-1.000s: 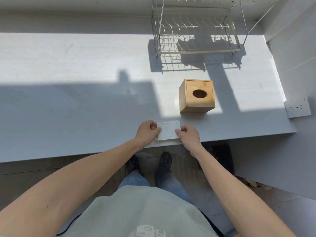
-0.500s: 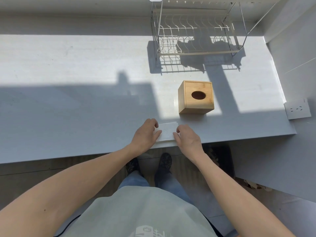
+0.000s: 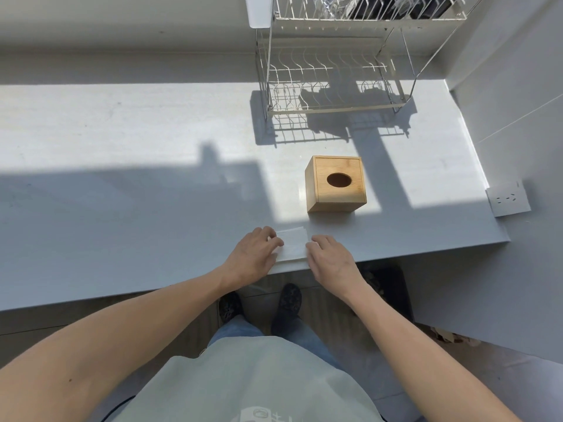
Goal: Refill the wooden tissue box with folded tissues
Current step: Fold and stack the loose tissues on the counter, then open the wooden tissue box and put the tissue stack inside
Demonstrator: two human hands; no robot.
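Note:
A square wooden tissue box [image 3: 336, 184] with a dark oval hole in its top stands in a sunlit patch on the counter, its hole empty. A white folded tissue [image 3: 293, 243] lies flat near the counter's front edge, a little in front and left of the box. My left hand [image 3: 253, 257] rests palm down on the tissue's left side with the fingers spread. My right hand [image 3: 330, 258] lies flat on its right side. The tissue's two ends are hidden under my hands.
The pale grey counter [image 3: 122, 190] runs left to right. A white wire dish rack [image 3: 335, 71] stands at the back behind the box. A wall socket [image 3: 507, 197] sits on the right wall. My feet show on the floor below the counter edge.
My hands went from pinching the tissue's two ends to lying flat on it. The tissue now looks narrower and pressed down. The camera tilted up, showing more of the rack.

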